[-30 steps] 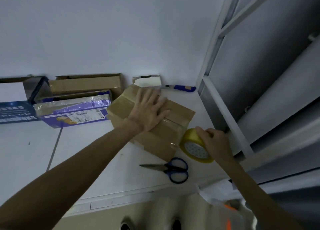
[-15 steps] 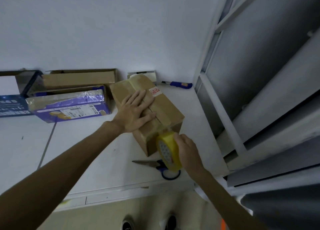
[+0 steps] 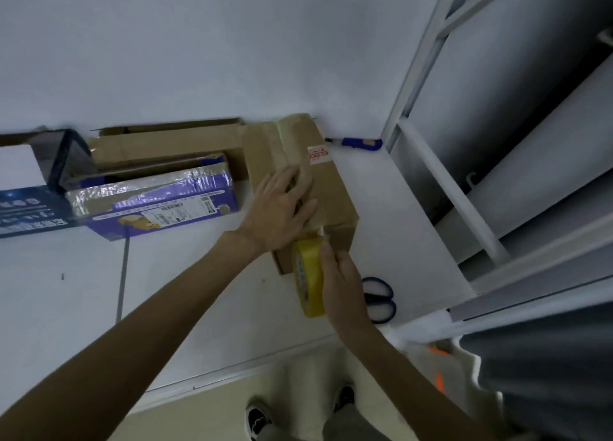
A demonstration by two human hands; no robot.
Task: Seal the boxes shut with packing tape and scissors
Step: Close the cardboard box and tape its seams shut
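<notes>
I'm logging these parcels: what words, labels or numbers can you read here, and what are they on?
Nothing reads clearly.
Red-printed sticker on the brown box: blurred.
White barcode label on the purple box: too small.
White print on the dark blue box: blurred.

Cardboard box (image 3: 331,188) on the table (image 3: 391,235), left hand (image 3: 282,208) flat on top. At its 6 o'clock, touching the near face: tape roll (image 3: 306,275), gripped in right hand (image 3: 341,275). At 5 o'clock: scissors (image 3: 390,303). At 1 o'clock: utility knife (image 3: 360,142) by the wall. At 9 o'clock: printed box (image 3: 159,205); at 10, open carton (image 3: 166,142).
</notes>
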